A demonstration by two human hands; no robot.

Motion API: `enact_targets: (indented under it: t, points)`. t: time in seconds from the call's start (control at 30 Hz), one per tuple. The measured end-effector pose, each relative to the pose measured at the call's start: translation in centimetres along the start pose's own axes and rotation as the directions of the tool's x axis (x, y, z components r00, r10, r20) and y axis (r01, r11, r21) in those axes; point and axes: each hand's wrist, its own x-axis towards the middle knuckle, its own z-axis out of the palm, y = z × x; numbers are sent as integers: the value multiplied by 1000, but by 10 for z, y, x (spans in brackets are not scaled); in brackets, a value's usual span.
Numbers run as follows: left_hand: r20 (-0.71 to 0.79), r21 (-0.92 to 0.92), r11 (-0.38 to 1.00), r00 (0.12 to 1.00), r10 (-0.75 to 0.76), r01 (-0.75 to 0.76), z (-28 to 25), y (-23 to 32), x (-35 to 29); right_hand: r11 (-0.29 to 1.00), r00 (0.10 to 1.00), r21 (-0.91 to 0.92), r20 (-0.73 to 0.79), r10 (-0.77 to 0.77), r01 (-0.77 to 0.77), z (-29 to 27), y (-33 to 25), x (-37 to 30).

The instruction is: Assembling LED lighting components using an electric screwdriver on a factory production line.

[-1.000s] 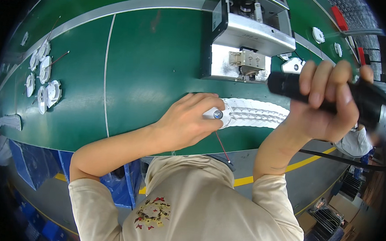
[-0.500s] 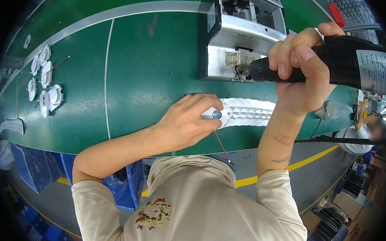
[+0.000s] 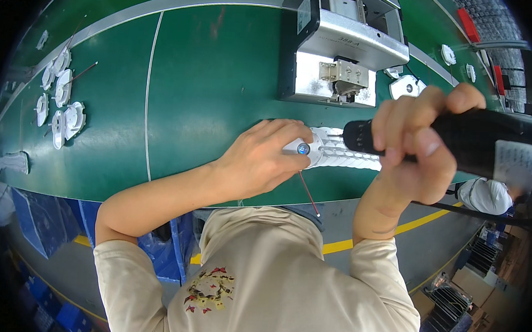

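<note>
My right hand (image 3: pixel 420 153) is wrapped round a black electric screwdriver (image 3: pixel 487 141) with a pale label, held nearly level. Its nose points left, and its thin bit shows just above a white ribbed row of stacked parts (image 3: pixel 350 161) on the green bench. Whether the bit touches anything cannot be made out. At the left end of that row, my left hand (image 3: pixel 257 159) grips a white housing (image 3: pixel 293 146) between thumb and fingers. A round blue-black centre (image 3: pixel 303 149) faces up beside the fingertips. A thin red wire (image 3: pixel 309 195) trails from under the hand toward the bench edge.
Behind the row stands a silver-and-black screw feeder (image 3: pixel 351 41). Several white round parts with wires (image 3: pixel 73 120) lie at the far left; another white part (image 3: pixel 407 86) sits right of the feeder. Blue bins (image 3: pixel 49 221) are below the bench. Another person (image 3: pixel 487 195) is at the right.
The screwdriver has left the front of the screw feeder and come down and nearer, toward the white row. My left hand keeps its grip on the housing.
</note>
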Motion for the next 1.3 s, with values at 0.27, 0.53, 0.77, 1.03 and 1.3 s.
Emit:
enact_targets:
  t: [0.27, 0.53, 0.77, 1.03, 1.3]
  points:
    - [16, -3, 1000, 1000, -18, 18, 0, 1, 1, 988, 991, -85, -55, 122, -127, 5, 11, -22]
    - [-32, 16, 1000, 999, 3, -2, 2, 2, 3, 952, 986, -300, 138, 98, -52, -2, 18, -23]
    - [12, 5, 1000, 1000, 8, -8, 1, -1, 0, 987, 990, -164, 136, 21, 1, -2, 17, -11]
    - [31, -3, 1000, 1000, 7, -7, 0, 0, 1, 991, 991, -24, 0, -131, 130, -14, 10, 30]
    - [27, -4, 1000, 1000, 2, -2, 0, 1, 2, 995, 998, -90, -48, -38, 33, -5, 15, 26]
